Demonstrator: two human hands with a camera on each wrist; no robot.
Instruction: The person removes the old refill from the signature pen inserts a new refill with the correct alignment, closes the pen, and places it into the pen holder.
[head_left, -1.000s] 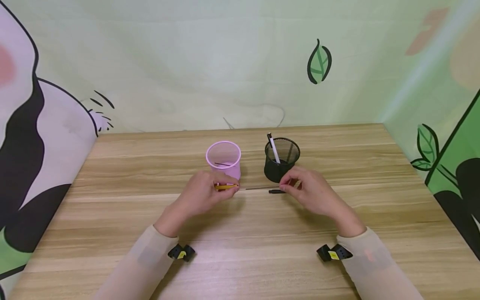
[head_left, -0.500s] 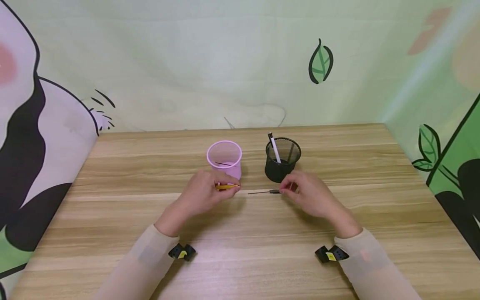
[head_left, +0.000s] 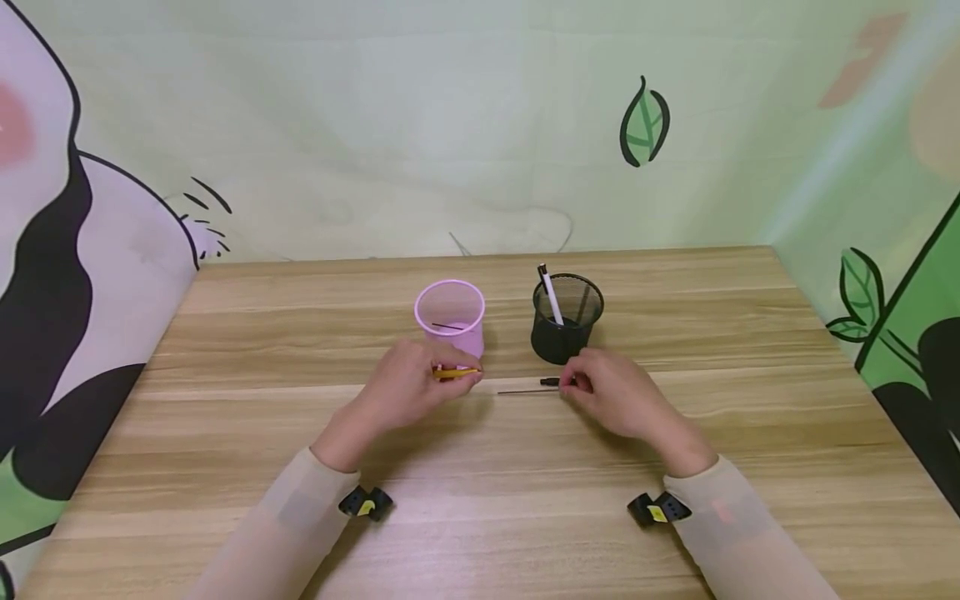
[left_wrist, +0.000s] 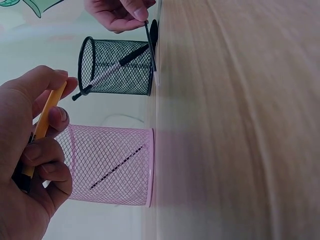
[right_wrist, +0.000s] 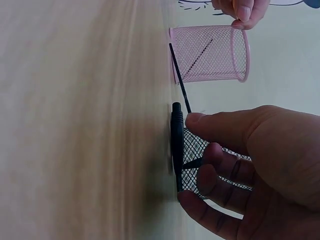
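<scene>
My left hand [head_left: 405,385] grips a yellow pen [left_wrist: 49,111] with a black end, its fingers curled around the barrel, in front of the pink mesh cup [head_left: 463,342]. Between thumb and index finger my right hand [head_left: 618,393] pinches a thin dark pen refill [head_left: 521,392], which points left, close over the table. A short black pen part [right_wrist: 177,140] with a ribbed end lies on the wood right beside the right fingertips. It partly hides behind that hand in the head view. Behind the right hand stands the black mesh cup [head_left: 558,343].
A white pen [head_left: 553,302] with a black end leans inside the black cup. Another thin dark stick [head_left: 447,326] lies in the pink cup. The wooden table [head_left: 495,500] meets a printed cloth wall [head_left: 360,150] at the back.
The right hand has drawn the refill away from the yellow pen's tip and brought it down toward the person, past the black pen part. The left hand has stayed nearly still.
</scene>
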